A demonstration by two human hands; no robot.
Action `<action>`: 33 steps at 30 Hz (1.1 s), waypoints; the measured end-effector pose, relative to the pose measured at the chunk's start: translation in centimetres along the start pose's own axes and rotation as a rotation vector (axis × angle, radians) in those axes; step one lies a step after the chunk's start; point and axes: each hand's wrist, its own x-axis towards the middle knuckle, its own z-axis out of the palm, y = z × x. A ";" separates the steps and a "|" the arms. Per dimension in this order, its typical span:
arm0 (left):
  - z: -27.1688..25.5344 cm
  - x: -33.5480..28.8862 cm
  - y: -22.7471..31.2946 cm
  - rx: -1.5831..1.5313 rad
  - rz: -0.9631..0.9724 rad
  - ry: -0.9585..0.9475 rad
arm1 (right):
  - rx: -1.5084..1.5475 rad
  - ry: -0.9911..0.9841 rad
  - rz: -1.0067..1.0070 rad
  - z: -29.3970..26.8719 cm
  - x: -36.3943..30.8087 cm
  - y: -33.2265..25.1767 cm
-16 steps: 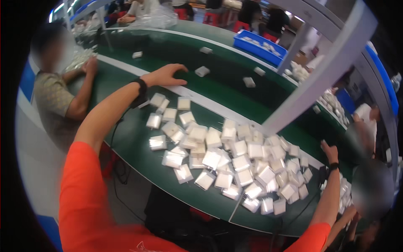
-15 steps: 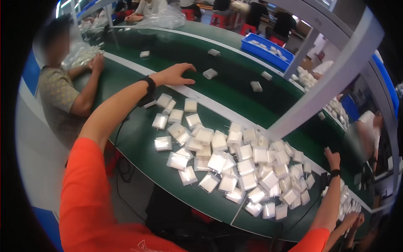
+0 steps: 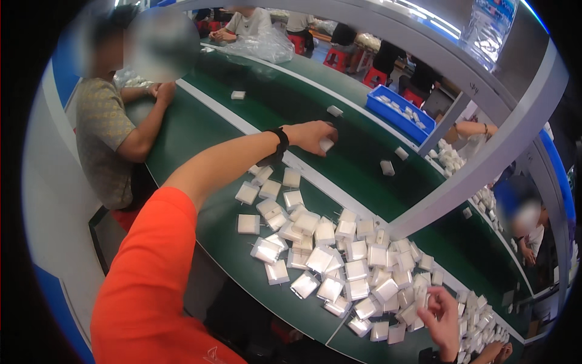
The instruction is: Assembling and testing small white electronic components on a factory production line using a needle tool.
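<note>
My left hand [image 3: 314, 137] is over the green conveyor belt, its fingers closed round a white charger block [image 3: 326, 145]. At the lower right, my right hand [image 3: 442, 321] reaches to the edge of a pile of white charger blocks [image 3: 319, 259]. Its thumb and forefinger pinch a white charger block [image 3: 421, 296], partly covered by the fingers. The piled blocks look wrapped in clear film, and thin metal prongs stick out of some. They lie at mixed angles on the green table [image 3: 221, 267].
A few loose blocks [image 3: 387, 168] lie on the belt [image 3: 357, 159]. A blue bin [image 3: 401, 115] stands beyond it. A pale post [image 3: 479, 142] rises from the belt's near rail. One person [image 3: 109, 133] sits at left; another person's hands [image 3: 494, 352] are at lower right.
My left hand has closed on a block on the belt. My right hand has come from the belt's edge to the pile and pinches a block. The view has shifted.
</note>
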 end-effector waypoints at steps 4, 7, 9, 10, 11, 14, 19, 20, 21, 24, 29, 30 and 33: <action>-4.2 -3.6 6.0 -0.191 -0.053 -0.008 | -0.041 -0.079 -0.036 3.2 -4.5 -3.9; -5.0 -6.9 12.2 -0.315 0.077 -0.184 | -0.067 -0.078 -0.164 4.6 -8.2 -2.8; -3.8 -8.6 14.9 -0.287 0.058 -0.280 | 0.053 -0.042 -0.115 6.2 -9.9 -2.1; -2.3 -9.7 14.8 -0.317 0.054 -0.272 | 0.012 -0.053 -0.122 6.8 -10.1 -2.5; -1.0 -10.7 14.3 -0.351 0.050 -0.262 | -0.032 -0.065 -0.127 7.3 -10.3 -3.1; -1.9 -13.1 15.7 -0.258 0.008 -0.139 | -0.096 -0.041 -0.081 8.5 -11.7 -4.8; -5.2 -16.9 21.3 -0.191 0.145 0.166 | 0.072 -0.138 0.003 9.6 -13.7 -5.0; -5.4 -17.6 23.7 -0.311 0.159 0.097 | -0.004 -0.113 -0.026 10.2 -13.7 -5.0; -5.3 -18.6 26.5 -0.429 0.169 0.034 | -0.083 -0.089 -0.058 10.7 -13.5 -5.0; -1.8 -20.6 33.3 -0.827 0.171 -0.110 | -0.073 -0.062 -0.112 12.3 -12.5 -4.7; 4.1 -22.6 39.1 -1.383 -0.278 -0.345 | -0.121 -0.114 -0.224 12.4 -11.2 -4.7; 4.5 -22.5 39.6 -1.379 -0.365 -0.415 | -0.119 -0.118 -0.220 12.5 -11.0 -4.7; 8.6 -22.4 40.4 -1.480 -0.344 -0.316 | -0.152 -0.090 -0.230 12.7 -10.5 -4.3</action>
